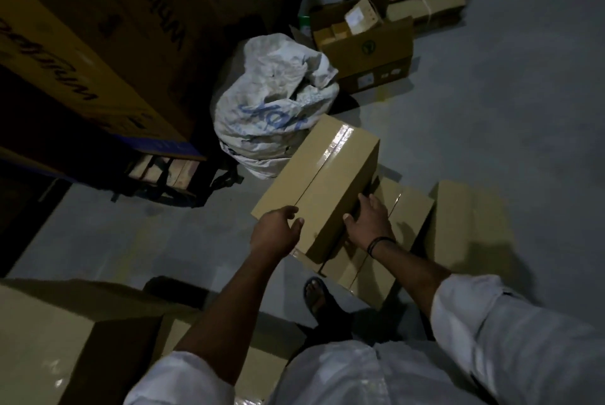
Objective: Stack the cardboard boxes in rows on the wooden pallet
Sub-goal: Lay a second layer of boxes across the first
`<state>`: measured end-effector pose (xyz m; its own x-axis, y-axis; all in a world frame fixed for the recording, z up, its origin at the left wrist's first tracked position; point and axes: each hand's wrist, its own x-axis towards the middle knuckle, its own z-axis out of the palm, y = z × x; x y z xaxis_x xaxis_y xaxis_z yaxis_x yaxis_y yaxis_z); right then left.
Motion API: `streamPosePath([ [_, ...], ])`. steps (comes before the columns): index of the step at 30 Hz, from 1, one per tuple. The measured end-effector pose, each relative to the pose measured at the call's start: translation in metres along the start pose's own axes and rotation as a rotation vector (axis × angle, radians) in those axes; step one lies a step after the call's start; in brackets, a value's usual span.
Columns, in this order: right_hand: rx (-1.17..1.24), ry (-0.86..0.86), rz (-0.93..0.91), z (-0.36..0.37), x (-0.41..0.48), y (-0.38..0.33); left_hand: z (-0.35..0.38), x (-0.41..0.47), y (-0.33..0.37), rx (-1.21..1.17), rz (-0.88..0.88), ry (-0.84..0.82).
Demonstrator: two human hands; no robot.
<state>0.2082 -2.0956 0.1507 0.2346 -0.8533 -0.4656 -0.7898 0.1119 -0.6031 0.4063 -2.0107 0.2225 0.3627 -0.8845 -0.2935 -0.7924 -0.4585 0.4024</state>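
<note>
A taped brown cardboard box (324, 182) lies on top of other flat brown boxes (409, 208) on the grey floor. My right hand (370, 218) presses flat against the top box's right side, thumb at its near edge. Over the near left corner of that box is my left hand (278, 229), fingers loosely curled; whether it touches the box I cannot tell. More brown boxes (49, 339) sit at the lower left. A wooden pallet (163, 170) shows at the left, under large printed cartons (82, 44).
A crumpled white sack (271, 100) stands just behind the box. An open carton (366, 44) holding small boxes and flattened cardboard (425, 2) lie at the back. A black strap (222, 182) trails beside the pallet. My sandalled foot (319, 296) is below the stack.
</note>
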Motion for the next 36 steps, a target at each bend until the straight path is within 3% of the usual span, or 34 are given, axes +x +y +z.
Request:
streamPosePath([
  [11, 0.039, 0.032, 0.208, 0.078, 0.11, -0.053, 0.008, 0.165, -0.07, 0.106, 0.139, -0.192],
  [20, -0.031, 0.079, 0.352, 0.135, 0.188, -0.029, 0.061, 0.294, -0.124, 0.215, 0.251, -0.294],
  [24, -0.055, 0.134, 0.319, 0.153, 0.209, -0.012, 0.094, 0.339, -0.132, 0.268, 0.322, -0.374],
  [29, -0.012, 0.159, 0.213, 0.168, 0.227, -0.004, 0.126, 0.358, -0.128, 0.187, 0.264, -0.44],
  [36, 0.104, 0.145, 0.257, 0.148, 0.21, -0.006, 0.111, 0.318, -0.11, 0.135, 0.18, -0.445],
])
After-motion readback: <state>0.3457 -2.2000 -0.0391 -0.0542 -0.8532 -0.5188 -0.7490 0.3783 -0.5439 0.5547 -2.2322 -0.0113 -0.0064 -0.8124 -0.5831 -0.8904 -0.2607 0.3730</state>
